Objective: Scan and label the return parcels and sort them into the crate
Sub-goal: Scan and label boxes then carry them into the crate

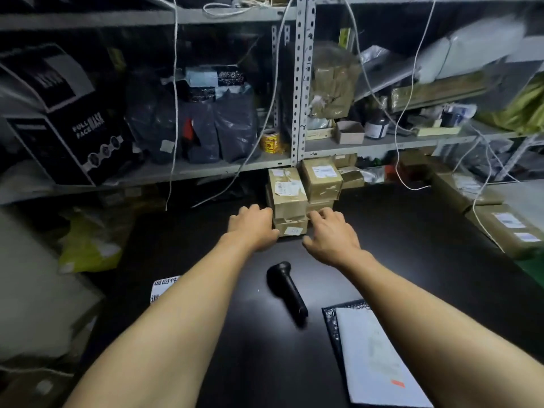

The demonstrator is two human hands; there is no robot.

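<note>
A stack of brown taped parcels [290, 195] with white labels stands at the far side of the black table [397, 231], under the shelf. My left hand [253, 228] lies against the left side of the lowest parcel [291, 229], fingers curled at its edge. On the other side of the stack is my right hand [331, 235], fingers reaching over the low parcels. A black handheld scanner [287, 291] lies on the table between my forearms. A white label sheet [163, 287] with printed characters peeks out beside my left forearm.
A flat grey mailer [374, 357] on a patterned bag lies at the near right. More brown boxes [506, 228] sit along the right edge. Metal shelving [300, 83] holds dark bags, a black box and hanging white cords. A yellow bag [88, 245] lies at the left.
</note>
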